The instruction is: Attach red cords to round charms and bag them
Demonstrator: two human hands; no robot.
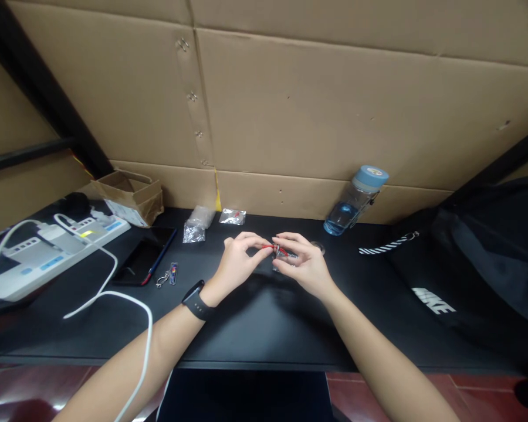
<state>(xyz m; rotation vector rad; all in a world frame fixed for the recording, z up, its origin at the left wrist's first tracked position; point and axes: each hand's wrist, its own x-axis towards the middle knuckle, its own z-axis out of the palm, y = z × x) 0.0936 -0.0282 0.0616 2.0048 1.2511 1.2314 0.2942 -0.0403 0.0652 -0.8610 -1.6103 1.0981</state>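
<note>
Over the middle of the black desk, my left hand [237, 259] pinches the end of a thin red strip [268, 246], perhaps a cord or wire. Just to its right, my right hand [307, 262] is closed around a small shiny, clear-looking piece [280, 255] with more red in it. The fingertips nearly meet, and the fingers hide much of what they hold, so its exact kind cannot be made out. Behind the right fingers a round object [318, 247] partly shows on the desk.
Crinkled clear plastic bags [198, 224] and a flat packet [233, 217] lie behind my hands. To the left are a tablet [143, 258], a keychain [172, 274], a power strip [39, 258] and a cardboard box [134, 196]. A water bottle [354, 202] and black bag [457, 275] occupy the right.
</note>
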